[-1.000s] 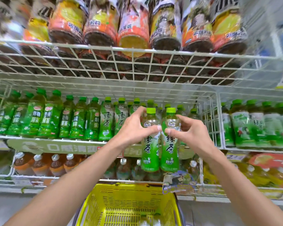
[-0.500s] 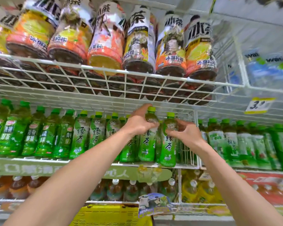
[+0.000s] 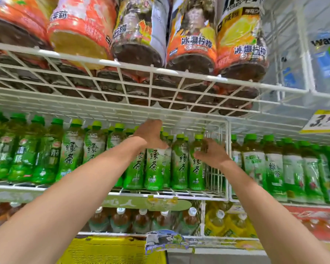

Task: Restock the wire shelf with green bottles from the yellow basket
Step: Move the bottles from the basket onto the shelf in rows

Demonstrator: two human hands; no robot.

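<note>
Wire shelf [image 3: 189, 193]: the white shelf at chest height is the place to be filled. Its front rim keeps the bottles from sliding off.
Upper shelf [image 3: 151, 73]: it hangs low over the green caps, so I judge that a bottle must go in from the front and not from above.
Large iced tea bottles [image 3: 191, 44]: they stand on the upper shelf and have no part in the task.
Green row [image 3: 72, 149]: green tea bottles stand upright, labels to the front, close side by side. The new ones must match this.
Yellow basket [image 3: 111, 250]: only its rim shows at the bottom edge, below the arms. What it contains is out of sight.
Left hand [image 3: 151, 136]: it closes over the neck of the left green tea bottle [image 3: 153, 168], and the cap is hidden under it. Holding high probably keeps the label free and the bottle straight.
Right hand [image 3: 211, 153]: its thumb and curled fingers [image 3: 206, 145] pinch the shoulder of the right green tea bottle [image 3: 197, 168], just beside the wire divider [image 3: 228, 159]. The picture is blurred here.
Both held bottles: they stand on the shelf in the front row, one bottle between them.
Price tag [image 3: 322, 121]: a yellow tag clipped to the right of the hands.
</note>
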